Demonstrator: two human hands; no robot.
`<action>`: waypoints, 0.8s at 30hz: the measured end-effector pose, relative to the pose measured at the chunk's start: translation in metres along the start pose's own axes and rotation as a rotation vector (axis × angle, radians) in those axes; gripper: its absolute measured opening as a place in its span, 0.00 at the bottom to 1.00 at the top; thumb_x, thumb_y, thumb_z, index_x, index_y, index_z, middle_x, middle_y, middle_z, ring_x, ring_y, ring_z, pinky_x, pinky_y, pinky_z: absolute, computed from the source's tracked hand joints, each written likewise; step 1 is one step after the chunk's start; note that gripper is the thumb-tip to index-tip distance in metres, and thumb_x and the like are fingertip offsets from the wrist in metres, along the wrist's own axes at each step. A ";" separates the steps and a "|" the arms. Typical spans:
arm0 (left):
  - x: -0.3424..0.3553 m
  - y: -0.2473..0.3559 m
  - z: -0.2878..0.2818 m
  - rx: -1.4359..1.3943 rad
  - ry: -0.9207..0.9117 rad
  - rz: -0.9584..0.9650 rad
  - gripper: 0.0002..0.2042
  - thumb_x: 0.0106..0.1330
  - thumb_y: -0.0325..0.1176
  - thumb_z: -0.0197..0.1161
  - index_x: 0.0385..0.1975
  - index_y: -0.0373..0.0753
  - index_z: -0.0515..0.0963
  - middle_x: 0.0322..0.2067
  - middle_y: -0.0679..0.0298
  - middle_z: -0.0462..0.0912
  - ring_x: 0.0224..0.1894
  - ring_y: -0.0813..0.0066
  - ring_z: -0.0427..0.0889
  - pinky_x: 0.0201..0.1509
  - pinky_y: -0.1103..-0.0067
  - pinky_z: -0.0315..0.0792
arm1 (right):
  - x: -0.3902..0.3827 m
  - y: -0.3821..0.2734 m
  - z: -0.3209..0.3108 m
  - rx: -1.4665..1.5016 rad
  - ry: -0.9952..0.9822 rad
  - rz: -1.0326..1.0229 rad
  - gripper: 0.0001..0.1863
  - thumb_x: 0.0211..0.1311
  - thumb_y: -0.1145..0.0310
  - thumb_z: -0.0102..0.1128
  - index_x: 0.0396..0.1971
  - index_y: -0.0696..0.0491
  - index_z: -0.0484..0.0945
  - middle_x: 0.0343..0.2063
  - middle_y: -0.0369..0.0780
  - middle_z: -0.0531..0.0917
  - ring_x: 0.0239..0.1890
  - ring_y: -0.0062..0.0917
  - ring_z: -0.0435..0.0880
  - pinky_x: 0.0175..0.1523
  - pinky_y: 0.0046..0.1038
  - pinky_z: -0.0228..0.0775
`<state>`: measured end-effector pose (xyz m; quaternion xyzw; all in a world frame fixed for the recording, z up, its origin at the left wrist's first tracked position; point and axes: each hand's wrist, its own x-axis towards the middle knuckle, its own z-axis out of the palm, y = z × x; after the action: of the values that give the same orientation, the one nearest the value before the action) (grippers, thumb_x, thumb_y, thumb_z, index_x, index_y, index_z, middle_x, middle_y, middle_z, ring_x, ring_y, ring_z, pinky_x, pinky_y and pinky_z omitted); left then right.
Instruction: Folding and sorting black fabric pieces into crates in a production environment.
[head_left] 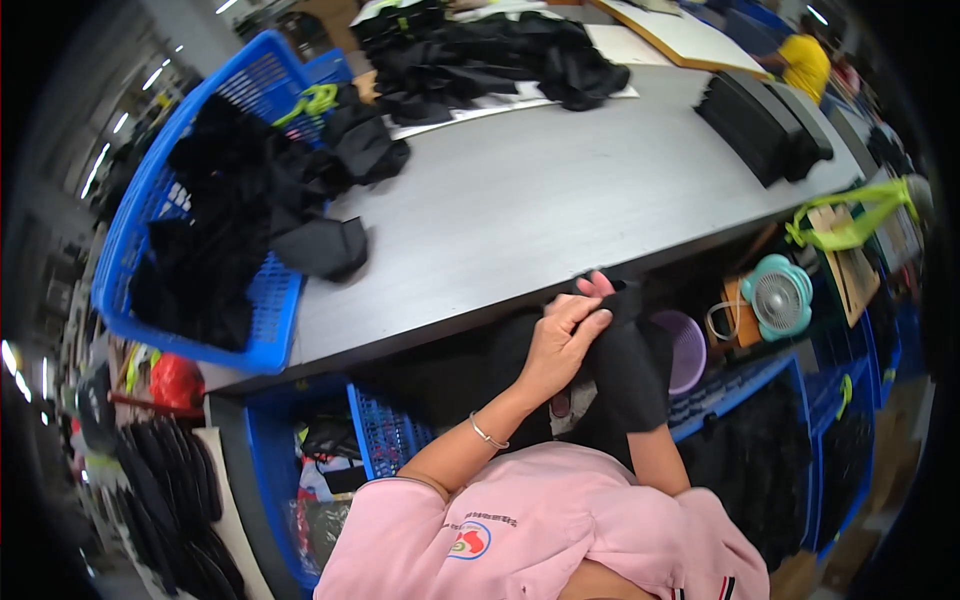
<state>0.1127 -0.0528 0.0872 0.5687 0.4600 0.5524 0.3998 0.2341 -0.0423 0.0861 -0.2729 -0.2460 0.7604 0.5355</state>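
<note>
A black fabric piece (630, 370), tube-like in shape, covers my right forearm and most of my right hand (600, 285). A few fingertips seem to poke out at its far end; the rest of that hand is hidden. My left hand (562, 345), with a bracelet at the wrist, is closed with thumb and fingers on the upper edge of the fabric. Both hands are together in front of my body, just short of the near edge of the grey table (480, 220).
A blue basket (120, 270) heaped with black fabric pieces (230, 200) stands on the table's left. More black cloth (480, 60) lies at the back, and a black stack (765, 125) at right. Beyond the edge are a turquoise fan (782, 298), a purple bin (687, 350) and blue crates (265, 440).
</note>
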 end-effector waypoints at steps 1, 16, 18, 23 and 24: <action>0.001 -0.003 -0.003 -0.137 -0.040 -0.053 0.11 0.68 0.30 0.63 0.44 0.30 0.80 0.38 0.65 0.82 0.44 0.79 0.78 0.52 0.82 0.70 | 0.000 0.004 0.001 -0.051 0.071 0.026 0.24 0.74 0.64 0.47 0.65 0.57 0.64 0.60 0.41 0.72 0.61 0.26 0.72 0.67 0.27 0.61; -0.019 -0.005 -0.012 0.283 0.420 0.169 0.18 0.57 0.30 0.70 0.47 0.39 0.78 0.56 0.56 0.75 0.58 0.57 0.71 0.62 0.68 0.65 | 0.039 -0.019 0.018 -1.838 -0.251 -0.861 0.13 0.57 0.73 0.57 0.43 0.54 0.77 0.36 0.44 0.81 0.40 0.37 0.80 0.44 0.35 0.71; -0.039 0.004 -0.002 0.295 0.237 0.268 0.27 0.52 0.35 0.76 0.53 0.39 0.75 0.58 0.56 0.73 0.58 0.55 0.70 0.63 0.65 0.65 | 0.058 -0.028 0.014 -1.814 -0.152 -0.973 0.06 0.56 0.72 0.55 0.34 0.52 0.79 0.32 0.44 0.81 0.36 0.38 0.81 0.39 0.37 0.72; -0.043 0.000 0.007 0.416 0.163 0.335 0.10 0.54 0.29 0.74 0.35 0.38 0.82 0.50 0.58 0.79 0.54 0.58 0.75 0.58 0.67 0.69 | 0.106 -0.006 -0.007 -2.445 0.029 -0.916 0.05 0.53 0.73 0.59 0.22 0.51 0.83 0.22 0.41 0.83 0.26 0.29 0.84 0.29 0.29 0.74; -0.037 -0.005 0.002 0.283 0.144 0.223 0.07 0.55 0.26 0.72 0.32 0.37 0.82 0.46 0.59 0.81 0.51 0.60 0.77 0.56 0.69 0.71 | 0.110 -0.002 -0.011 -2.449 0.063 -0.877 0.06 0.52 0.73 0.60 0.20 0.50 0.84 0.19 0.41 0.84 0.24 0.28 0.85 0.27 0.27 0.74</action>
<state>0.1153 -0.0876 0.0730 0.6258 0.4945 0.5624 0.2182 0.2122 0.0638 0.0622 -0.4963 -0.8316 -0.2008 0.1479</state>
